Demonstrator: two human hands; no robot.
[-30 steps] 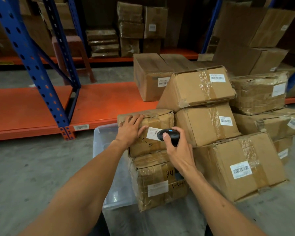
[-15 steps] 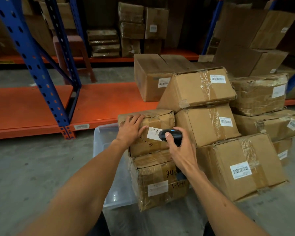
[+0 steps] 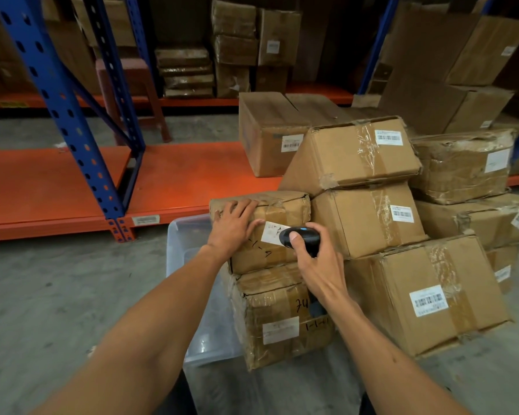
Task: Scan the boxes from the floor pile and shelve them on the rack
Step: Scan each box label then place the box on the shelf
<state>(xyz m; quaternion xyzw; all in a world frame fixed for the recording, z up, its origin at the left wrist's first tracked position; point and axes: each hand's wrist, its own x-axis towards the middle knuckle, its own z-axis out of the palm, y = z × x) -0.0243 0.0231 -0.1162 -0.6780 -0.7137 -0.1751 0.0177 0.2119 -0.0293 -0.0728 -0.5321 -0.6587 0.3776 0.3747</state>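
Cardboard boxes lie heaped on the concrete floor (image 3: 57, 295) before the orange rack shelf (image 3: 177, 178); about ten show in the pile, and two more stand on the shelf. Both hands work the top-left box (image 3: 270, 256). Left hand (image 3: 232, 227) lies flat and open on it. Right hand (image 3: 318, 265) is wrapped around one black scanner (image 3: 301, 236), its nose just beside the box's white label (image 3: 271, 231).

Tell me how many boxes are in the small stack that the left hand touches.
2: the top box under the left hand and the lower box directly beneath it. More may hide behind.
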